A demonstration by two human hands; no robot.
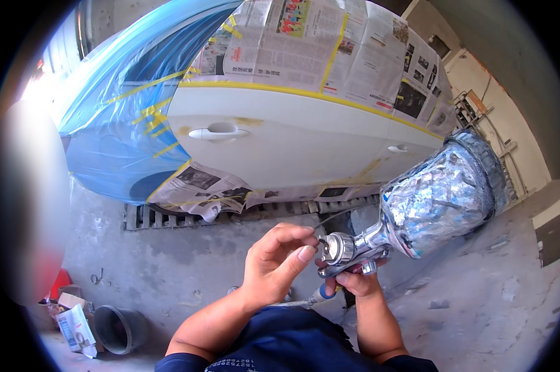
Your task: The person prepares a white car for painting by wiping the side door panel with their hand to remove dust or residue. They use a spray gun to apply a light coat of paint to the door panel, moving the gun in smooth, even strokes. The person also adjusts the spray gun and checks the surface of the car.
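Note:
My right hand point(359, 283) grips a metal spray gun point(371, 237) from below, its fingers partly hidden by the gun. The gun is tilted, and its large paint-crusted silver and blue cup point(441, 195) points to the far right. Close to the gun's nozzle, my left hand point(275, 260) is closed in a pinch, thumb and forefinger together. What the pinch holds, if anything, is too small to make out. A thin dark line runs from near these fingertips toward the cup. At the gun's lower end, a blue hose fitting point(324, 292) shows below my right hand.
Beyond my hands stands a white car door panel point(292, 139), edged with yellow tape and newspaper point(280, 46). Blue plastic film point(116, 118) covers the car's left part. A floor grate point(162, 217) runs beneath. A dark bucket point(120, 330) and cartons point(75, 322) sit at lower left.

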